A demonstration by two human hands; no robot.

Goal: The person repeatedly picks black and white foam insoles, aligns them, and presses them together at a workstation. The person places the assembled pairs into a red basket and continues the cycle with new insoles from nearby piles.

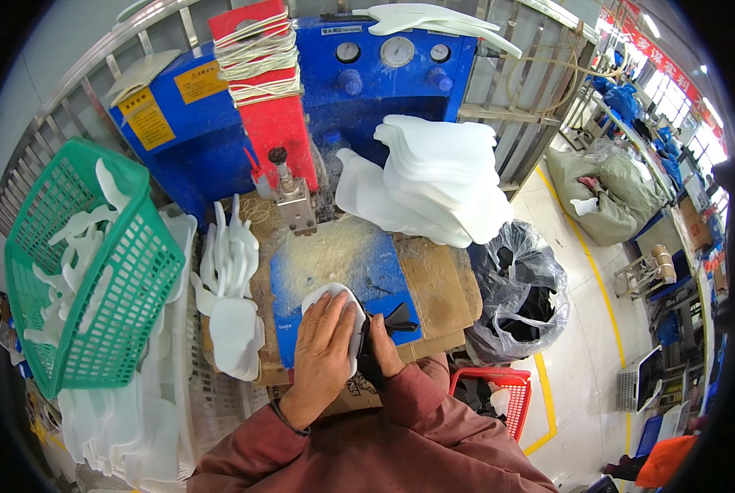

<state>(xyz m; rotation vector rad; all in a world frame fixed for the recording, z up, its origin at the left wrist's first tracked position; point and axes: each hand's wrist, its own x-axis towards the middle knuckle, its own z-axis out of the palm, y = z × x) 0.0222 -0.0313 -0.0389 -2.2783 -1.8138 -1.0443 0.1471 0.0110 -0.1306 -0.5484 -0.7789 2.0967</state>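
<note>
Over the front of the blue work plate, my left hand presses with its fingers close together on a white curved, sole-shaped piece. Close beside it, my right hand grips a black flexible piece, thumb uppermost and most fingers hidden. Its pointed black end lies on the plate. The black piece runs along the right edge of the white one; how they meet underneath is hidden. Beyond my hands, pale dust covers the plate below a metal machine head on a red arm.
White shaped sheets are stacked behind on the right. More white pieces lie left of the plate, near a green basket. To the right are a plastic bag of black pieces and a red basket. A blue gauged machine stands behind.
</note>
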